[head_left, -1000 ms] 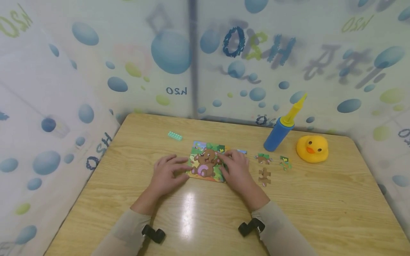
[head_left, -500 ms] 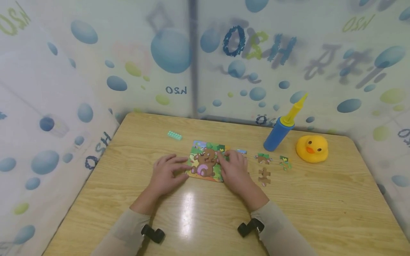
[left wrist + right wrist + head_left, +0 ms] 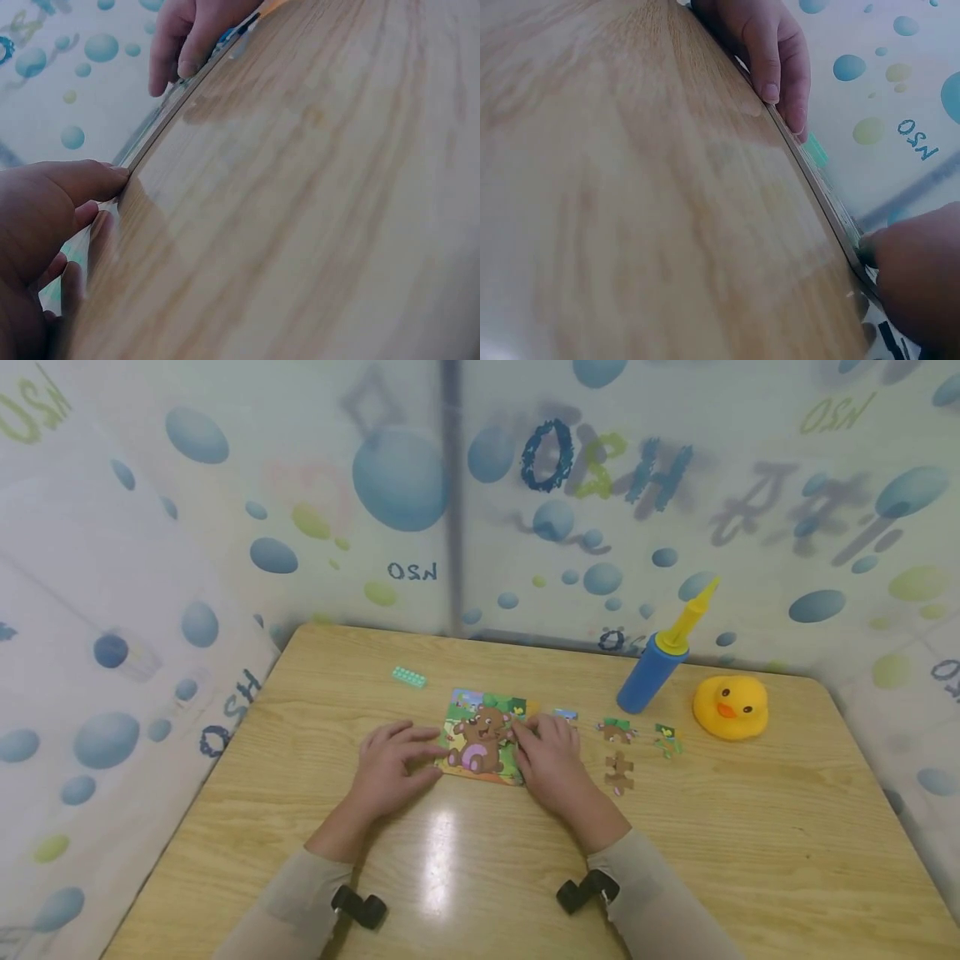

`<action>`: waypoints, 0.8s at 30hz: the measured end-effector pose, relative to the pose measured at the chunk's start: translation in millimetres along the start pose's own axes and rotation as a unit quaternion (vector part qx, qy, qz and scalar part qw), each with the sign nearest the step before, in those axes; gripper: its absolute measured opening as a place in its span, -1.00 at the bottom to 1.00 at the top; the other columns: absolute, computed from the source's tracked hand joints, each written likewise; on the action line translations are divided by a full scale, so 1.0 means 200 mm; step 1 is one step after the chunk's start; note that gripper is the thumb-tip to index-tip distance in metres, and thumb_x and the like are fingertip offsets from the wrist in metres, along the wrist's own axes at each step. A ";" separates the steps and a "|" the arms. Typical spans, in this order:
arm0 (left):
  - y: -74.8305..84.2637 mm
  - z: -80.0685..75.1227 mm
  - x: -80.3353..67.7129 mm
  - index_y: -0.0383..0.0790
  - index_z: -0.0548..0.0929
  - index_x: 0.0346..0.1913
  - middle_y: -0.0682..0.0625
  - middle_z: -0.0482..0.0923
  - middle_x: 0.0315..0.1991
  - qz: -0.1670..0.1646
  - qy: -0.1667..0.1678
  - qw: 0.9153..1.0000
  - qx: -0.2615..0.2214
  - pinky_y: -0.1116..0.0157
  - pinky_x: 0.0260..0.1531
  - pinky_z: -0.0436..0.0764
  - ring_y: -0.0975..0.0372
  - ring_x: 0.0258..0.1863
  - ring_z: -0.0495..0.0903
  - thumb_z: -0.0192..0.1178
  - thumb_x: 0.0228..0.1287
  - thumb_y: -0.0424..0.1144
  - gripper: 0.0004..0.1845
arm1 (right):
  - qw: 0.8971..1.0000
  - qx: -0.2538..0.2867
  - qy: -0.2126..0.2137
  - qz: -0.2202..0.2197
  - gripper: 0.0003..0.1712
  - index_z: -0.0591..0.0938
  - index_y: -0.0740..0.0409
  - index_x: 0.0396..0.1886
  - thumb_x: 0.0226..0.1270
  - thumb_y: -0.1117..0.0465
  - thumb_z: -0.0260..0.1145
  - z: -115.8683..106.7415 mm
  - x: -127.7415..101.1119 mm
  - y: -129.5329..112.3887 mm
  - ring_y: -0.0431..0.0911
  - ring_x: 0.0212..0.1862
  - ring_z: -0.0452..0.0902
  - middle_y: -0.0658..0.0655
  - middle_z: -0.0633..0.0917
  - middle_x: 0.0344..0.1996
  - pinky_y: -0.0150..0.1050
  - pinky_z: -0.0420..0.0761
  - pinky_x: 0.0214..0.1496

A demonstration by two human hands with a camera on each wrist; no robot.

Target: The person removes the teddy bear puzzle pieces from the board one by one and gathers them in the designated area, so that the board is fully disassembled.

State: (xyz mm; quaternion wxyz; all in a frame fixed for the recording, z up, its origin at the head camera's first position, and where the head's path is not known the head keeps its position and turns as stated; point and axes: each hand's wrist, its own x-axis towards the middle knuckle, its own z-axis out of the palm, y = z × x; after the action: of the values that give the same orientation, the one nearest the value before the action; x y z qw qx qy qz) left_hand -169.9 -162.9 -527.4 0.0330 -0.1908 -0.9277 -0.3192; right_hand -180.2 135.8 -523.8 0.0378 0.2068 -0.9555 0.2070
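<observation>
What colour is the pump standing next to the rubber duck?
The pump has a blue body with a yellow handle and nozzle, clearest in the head view.

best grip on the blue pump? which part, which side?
Take the pump by its blue barrel, mid-height, coming from the near right, probably with the right hand. It stands leaning, its yellow nozzle angled up and right, so fingers wrapping the round barrel suit it better than the tapered tip. The duck sits close on its right; watch that side.

The person is wearing close-fitting beige long sleeves that are ending at the wrists, leaving the left hand (image 3: pixel 386 768) and right hand (image 3: pixel 551 762) bare. A small black camera mount, built of rounded cylindrical parts, is sitting under each forearm.
</observation>
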 end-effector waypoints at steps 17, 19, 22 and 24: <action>0.00 0.03 0.01 0.16 0.84 0.03 0.10 0.61 0.38 0.015 0.004 1.000 -0.010 -0.35 0.47 -0.03 -0.13 0.52 0.29 0.54 0.23 -0.10 -0.71 | 0.988 0.023 0.125 -0.090 -0.53 0.66 0.22 0.33 0.45 0.41 0.37 0.00 -0.17 0.15 0.32 0.28 0.43 0.36 0.57 0.22 0.37 0.33 0.35; 0.00 0.02 0.02 0.15 0.84 0.02 0.09 0.62 0.38 0.016 0.007 1.000 -0.008 -0.35 0.47 -0.03 -0.14 0.52 0.30 0.55 0.23 -0.11 -0.70 | 0.985 0.019 0.143 -0.099 -0.55 0.70 0.21 0.27 0.41 0.42 0.41 -0.01 -0.20 0.17 0.33 0.24 0.48 0.38 0.60 0.18 0.39 0.39 0.27; 0.00 0.01 0.01 0.15 0.84 0.02 0.08 0.62 0.38 0.015 0.010 1.000 -0.008 -0.36 0.47 -0.03 -0.15 0.52 0.30 0.54 0.22 -0.11 -0.71 | 0.979 0.010 0.170 -0.110 -0.56 0.74 0.20 0.21 0.34 0.44 0.44 -0.03 -0.24 0.21 0.34 0.18 0.51 0.38 0.62 0.13 0.39 0.42 0.15; -0.01 0.01 0.00 0.16 0.84 0.02 0.08 0.61 0.38 0.012 0.010 1.000 -0.006 -0.36 0.46 -0.03 -0.15 0.52 0.30 0.54 0.23 -0.11 -0.71 | 0.975 0.006 0.189 -0.114 -0.56 0.75 0.21 0.17 0.29 0.46 0.45 -0.05 -0.27 0.25 0.36 0.13 0.53 0.39 0.63 0.09 0.41 0.44 0.08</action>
State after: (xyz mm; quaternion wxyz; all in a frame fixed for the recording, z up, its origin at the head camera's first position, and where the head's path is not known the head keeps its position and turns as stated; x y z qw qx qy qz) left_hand -170.1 -162.9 -529.5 0.0451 -0.1994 -0.9229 -0.3262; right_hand -151.0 200.9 -542.8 0.2400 0.2721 -0.8998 0.2422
